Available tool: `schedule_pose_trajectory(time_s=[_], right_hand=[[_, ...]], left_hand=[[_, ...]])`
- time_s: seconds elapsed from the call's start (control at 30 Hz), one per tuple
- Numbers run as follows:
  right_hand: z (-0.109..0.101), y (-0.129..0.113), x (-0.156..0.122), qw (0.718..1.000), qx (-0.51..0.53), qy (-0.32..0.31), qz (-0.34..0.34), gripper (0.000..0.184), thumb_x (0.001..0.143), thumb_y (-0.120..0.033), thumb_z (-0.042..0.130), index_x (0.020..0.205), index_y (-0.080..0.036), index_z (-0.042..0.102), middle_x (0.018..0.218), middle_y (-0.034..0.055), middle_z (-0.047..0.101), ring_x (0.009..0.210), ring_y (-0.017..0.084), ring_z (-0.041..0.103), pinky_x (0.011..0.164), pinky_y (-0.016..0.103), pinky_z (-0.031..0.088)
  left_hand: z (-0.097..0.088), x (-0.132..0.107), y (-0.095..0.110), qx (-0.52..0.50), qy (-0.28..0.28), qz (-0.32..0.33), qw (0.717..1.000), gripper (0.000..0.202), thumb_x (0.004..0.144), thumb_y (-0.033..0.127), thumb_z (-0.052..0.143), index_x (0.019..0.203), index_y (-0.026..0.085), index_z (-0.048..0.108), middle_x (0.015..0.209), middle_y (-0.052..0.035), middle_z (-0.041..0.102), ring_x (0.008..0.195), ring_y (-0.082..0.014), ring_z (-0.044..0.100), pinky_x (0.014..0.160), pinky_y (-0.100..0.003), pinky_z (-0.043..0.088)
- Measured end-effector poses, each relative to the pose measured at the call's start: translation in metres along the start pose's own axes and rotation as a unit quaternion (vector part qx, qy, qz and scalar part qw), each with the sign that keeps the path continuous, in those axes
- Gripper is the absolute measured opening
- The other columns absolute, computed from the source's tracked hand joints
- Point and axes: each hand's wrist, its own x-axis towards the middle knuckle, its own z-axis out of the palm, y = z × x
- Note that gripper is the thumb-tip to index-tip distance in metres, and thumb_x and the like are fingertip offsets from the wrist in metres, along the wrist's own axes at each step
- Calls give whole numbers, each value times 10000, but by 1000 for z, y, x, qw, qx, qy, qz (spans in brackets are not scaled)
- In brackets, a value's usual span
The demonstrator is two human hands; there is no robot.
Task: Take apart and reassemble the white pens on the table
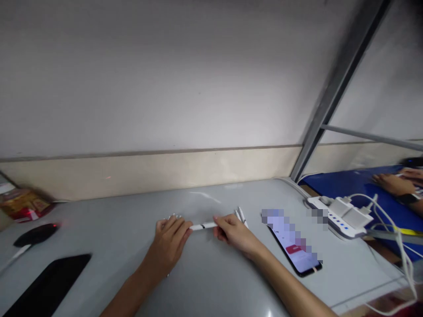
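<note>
Both of my hands rest on a grey table (pixel 205 281) and hold one thin white pen (pixel 204 226) with a dark band between them. My left hand (pixel 170 240) pinches its left end. My right hand (pixel 233 233) grips its right end, fingers curled round it. Two or three more white pens (pixel 241 215) stick out just behind my right hand.
A lit phone (pixel 294 248) lies to the right. A white power strip (pixel 340 215) with plugs and cables sits at the table's right edge. A dark phone (pixel 49 286) and a black mouse (pixel 35 234) lie at left. Another person's hands (pixel 395 182) are on a blue surface, far right.
</note>
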Motion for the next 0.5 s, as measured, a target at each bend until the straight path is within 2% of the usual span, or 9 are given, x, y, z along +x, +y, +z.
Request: schedule_pose_trajectory(time_s=[0.23,0.33,0.5], right_hand=[[9,3,0,997,38,13,67,542,850,-617,449,580,-158,552,465,-34,391,412,78,288,434,253,174],[10,4,-1,997,39,12,59,538,864,-603,440,577,-159,541,468,-33,380,423,81,284,446,256,175],[14,7,-4,999,-41,-24,15,500,907,-566,389,610,-178,490,499,-40,331,462,97,274,468,259,194]], left_hand=[[5,-4,-8,-15,3,-13,1000,204,940,233,403,972,222,604,908,-43,655,897,-199,549,826,-365,332],[5,-6,-9,-26,-1,-1,1000,187,929,178,393,908,209,576,824,-29,631,811,-190,535,784,-360,336],[-2,-7,-8,-39,6,12,999,210,897,110,368,746,194,487,686,-19,560,690,-181,487,685,-332,341]])
